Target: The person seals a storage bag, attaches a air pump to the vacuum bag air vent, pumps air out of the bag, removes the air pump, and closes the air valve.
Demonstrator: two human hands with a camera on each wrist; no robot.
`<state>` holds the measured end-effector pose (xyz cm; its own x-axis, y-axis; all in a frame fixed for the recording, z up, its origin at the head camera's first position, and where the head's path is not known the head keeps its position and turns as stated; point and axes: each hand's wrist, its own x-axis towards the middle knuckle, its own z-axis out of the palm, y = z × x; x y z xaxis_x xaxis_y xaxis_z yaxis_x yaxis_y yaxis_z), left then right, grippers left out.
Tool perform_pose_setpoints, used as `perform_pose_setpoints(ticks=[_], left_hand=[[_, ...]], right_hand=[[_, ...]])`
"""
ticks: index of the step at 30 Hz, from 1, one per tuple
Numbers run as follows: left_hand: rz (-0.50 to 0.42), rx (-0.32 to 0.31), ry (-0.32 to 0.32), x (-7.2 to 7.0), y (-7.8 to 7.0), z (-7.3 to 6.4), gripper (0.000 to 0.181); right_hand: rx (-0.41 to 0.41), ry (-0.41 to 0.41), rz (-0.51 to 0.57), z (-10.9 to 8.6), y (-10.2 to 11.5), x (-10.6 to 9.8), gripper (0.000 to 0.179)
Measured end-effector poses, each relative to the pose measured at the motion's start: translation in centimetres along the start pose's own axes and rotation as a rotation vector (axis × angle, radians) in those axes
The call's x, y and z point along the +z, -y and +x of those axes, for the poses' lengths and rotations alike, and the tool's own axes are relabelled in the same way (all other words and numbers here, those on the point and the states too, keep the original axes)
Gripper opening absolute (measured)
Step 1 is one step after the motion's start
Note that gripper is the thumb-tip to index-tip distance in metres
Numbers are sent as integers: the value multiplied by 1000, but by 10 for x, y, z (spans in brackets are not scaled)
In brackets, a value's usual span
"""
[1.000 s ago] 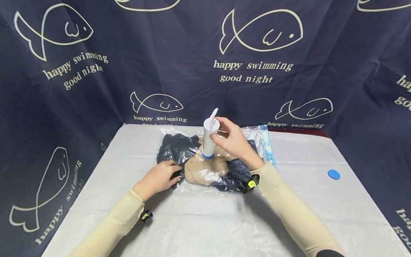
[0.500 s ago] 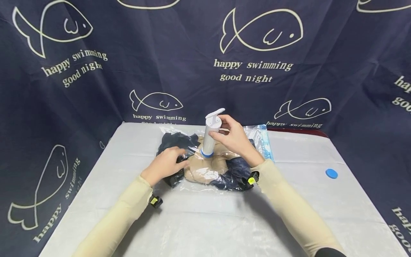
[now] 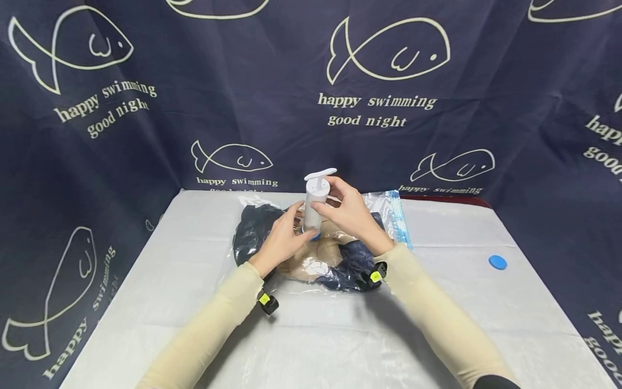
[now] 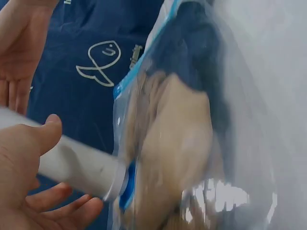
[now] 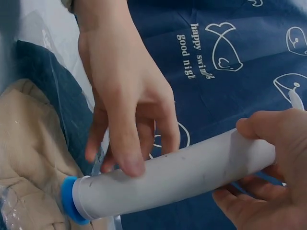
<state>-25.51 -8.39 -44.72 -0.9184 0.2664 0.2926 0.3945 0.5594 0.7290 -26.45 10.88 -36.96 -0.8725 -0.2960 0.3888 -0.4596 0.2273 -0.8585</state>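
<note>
White pump (image 3: 313, 212) stands on clear bag (image 3: 399, 216) of fabric (image 3: 357, 262), far middle of pale table (image 3: 340, 346).
Right hand (image 3: 352, 213) pinches pump near its top; left hand (image 3: 282, 237) loosely spread about its lower end, contact unclear. Blue disc (image 3: 498, 262) lies right.

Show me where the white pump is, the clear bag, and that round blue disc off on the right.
White pump (image 5: 187, 175): right wrist view, middle of its barrel.
Clear bag (image 3: 400, 220): head view, its blue-printed edge.
Blue disc (image 3: 498, 262): head view, centre of its upper face.
</note>
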Motion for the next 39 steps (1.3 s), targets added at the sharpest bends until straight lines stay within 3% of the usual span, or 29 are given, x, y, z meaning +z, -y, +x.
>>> perform_pose_setpoints(ticks=[8, 13, 20, 27, 34, 39], left_hand=[[2, -15, -151, 17, -10, 3, 92], [-38, -29, -201, 15, -10, 7, 76], [-98, 36, -157, 14, -3, 5, 54], [-30, 31, -121, 14, -1, 6, 52], [-8, 46, -120, 14, 3, 7, 53], [-29, 15, -103, 15, 4, 5, 61]], right_hand=[[3, -26, -42, 1, 0, 2, 51], [-7, -16, -59, 4, 2, 3, 53], [-10, 33, -58, 1, 3, -1, 61], [-17, 102, -42, 3, 2, -6, 63], [-18, 104, -21, 9, 0, -6, 57], [11, 98, -40, 8, -3, -5, 51]])
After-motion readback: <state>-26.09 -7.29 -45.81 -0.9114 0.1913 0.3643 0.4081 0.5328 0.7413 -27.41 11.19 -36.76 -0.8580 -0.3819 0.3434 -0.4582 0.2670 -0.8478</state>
